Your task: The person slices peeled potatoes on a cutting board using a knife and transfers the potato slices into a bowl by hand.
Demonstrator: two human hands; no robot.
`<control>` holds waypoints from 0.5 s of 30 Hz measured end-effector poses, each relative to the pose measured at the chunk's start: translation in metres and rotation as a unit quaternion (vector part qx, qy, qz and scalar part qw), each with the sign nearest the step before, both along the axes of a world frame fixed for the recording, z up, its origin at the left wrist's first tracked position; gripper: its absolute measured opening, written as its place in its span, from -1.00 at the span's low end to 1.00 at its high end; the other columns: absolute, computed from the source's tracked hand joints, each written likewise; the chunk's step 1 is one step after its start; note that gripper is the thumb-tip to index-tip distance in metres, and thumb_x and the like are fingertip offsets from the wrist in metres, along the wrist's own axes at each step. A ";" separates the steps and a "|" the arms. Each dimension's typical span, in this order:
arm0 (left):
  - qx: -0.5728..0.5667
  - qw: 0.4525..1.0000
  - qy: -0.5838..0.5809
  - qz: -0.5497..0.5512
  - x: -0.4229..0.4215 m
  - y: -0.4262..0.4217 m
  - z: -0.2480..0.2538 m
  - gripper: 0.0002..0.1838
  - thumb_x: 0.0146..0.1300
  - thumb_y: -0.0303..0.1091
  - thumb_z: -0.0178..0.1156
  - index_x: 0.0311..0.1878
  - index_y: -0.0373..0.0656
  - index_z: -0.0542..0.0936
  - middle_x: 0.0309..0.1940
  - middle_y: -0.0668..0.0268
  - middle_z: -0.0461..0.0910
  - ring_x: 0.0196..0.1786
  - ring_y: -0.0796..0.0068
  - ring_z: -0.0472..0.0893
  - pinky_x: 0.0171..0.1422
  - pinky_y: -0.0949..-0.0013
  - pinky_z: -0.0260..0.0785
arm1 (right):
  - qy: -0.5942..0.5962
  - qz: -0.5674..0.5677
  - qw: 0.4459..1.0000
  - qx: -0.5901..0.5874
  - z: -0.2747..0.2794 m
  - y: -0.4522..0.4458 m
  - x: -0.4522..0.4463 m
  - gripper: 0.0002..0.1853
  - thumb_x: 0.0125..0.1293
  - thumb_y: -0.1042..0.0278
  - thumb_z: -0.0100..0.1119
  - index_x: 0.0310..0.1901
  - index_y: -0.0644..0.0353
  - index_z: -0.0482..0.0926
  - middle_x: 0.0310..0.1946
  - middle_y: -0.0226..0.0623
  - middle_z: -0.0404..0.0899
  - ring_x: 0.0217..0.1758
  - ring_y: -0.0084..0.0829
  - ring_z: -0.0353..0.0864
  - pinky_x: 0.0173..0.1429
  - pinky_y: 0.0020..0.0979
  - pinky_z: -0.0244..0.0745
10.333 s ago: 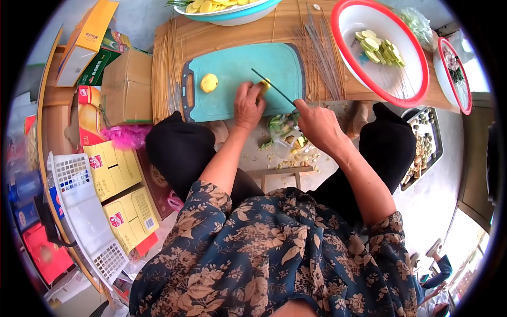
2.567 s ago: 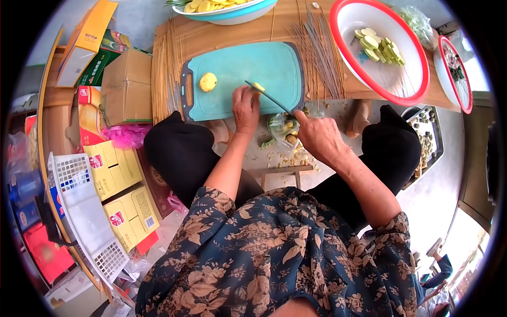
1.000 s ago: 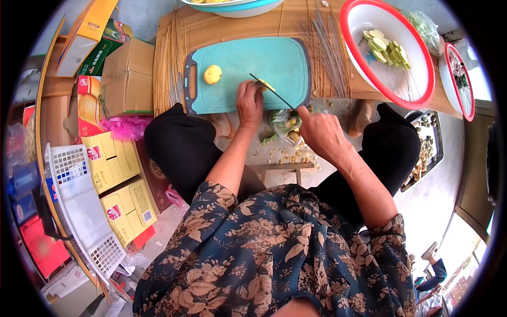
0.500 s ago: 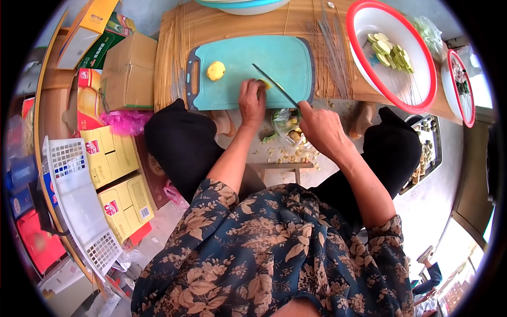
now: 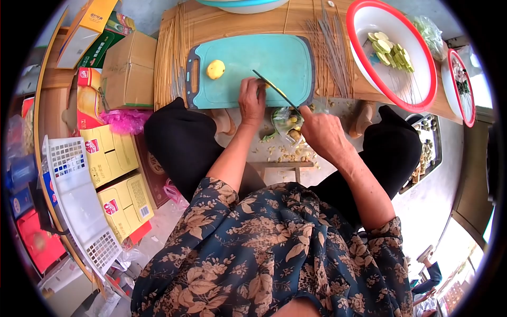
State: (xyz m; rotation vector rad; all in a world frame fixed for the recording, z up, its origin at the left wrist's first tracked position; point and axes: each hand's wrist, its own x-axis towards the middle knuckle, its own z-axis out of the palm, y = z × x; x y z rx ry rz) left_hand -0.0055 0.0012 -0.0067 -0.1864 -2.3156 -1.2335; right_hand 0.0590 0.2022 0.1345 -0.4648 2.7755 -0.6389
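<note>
My right hand point(image 5: 323, 132) grips a knife point(image 5: 280, 93) by its handle, with the blade slanting up and left over the teal cutting board point(image 5: 253, 53). My left hand point(image 5: 252, 100) rests at the board's near edge, fingers bent and closed beside the blade. Its fingers hold a small yellow piece that looks like potato; now it is mostly hidden by fingers and blade. A yellowish strip shows along the blade. A whole peeled potato point(image 5: 215, 70) lies on the left of the board.
Thin skewers point(image 5: 332, 50) lie on the wooden table both sides of the board. A red-rimmed basin point(image 5: 364, 68) holds pale green slices point(image 5: 390, 52). Below, a plastic bag point(image 5: 288, 124) and scraps lie near the floor. Cartons point(image 5: 129, 68) stand left; a tray point(image 5: 438, 153) lies right.
The knife tip has dropped slightly toward me and my right hand has shifted a little nearer my body. The yellow piece at my left fingertips is less visible. The whole potato stays put.
</note>
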 end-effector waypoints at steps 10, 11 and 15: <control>-0.024 0.999 0.021 -0.005 0.001 0.000 0.005 -0.84 0.23 -0.58 0.21 -0.14 -0.16 0.59 -0.14 0.12 0.56 -0.09 -0.02 0.59 -0.03 0.09 0.45 | 0.020 -0.001 1.000 0.004 -0.021 -0.010 -0.019 -0.90 0.29 0.48 0.03 -0.20 0.29 0.44 -0.57 0.08 0.60 -0.40 0.14 0.66 -0.25 0.12 0.51; -0.025 0.999 0.020 -0.006 0.000 0.000 0.005 -0.84 0.23 -0.59 0.21 -0.14 -0.16 0.59 -0.14 0.11 0.55 -0.09 -0.02 0.59 -0.03 0.08 0.45 | 0.015 -0.008 1.000 0.003 -0.020 -0.008 -0.020 -0.90 0.29 0.48 0.03 -0.19 0.29 0.44 -0.57 0.09 0.60 -0.40 0.15 0.66 -0.25 0.12 0.51; -0.019 1.000 0.024 0.000 0.001 -0.002 0.000 -0.85 0.23 -0.60 0.21 -0.15 -0.18 0.57 -0.15 0.09 0.55 -0.10 -0.04 0.58 -0.04 0.08 0.44 | 0.002 0.001 1.000 -0.010 -0.001 -0.004 -0.011 -0.88 0.29 0.47 0.04 -0.18 0.29 0.44 -0.56 0.09 0.59 -0.40 0.15 0.65 -0.25 0.12 0.51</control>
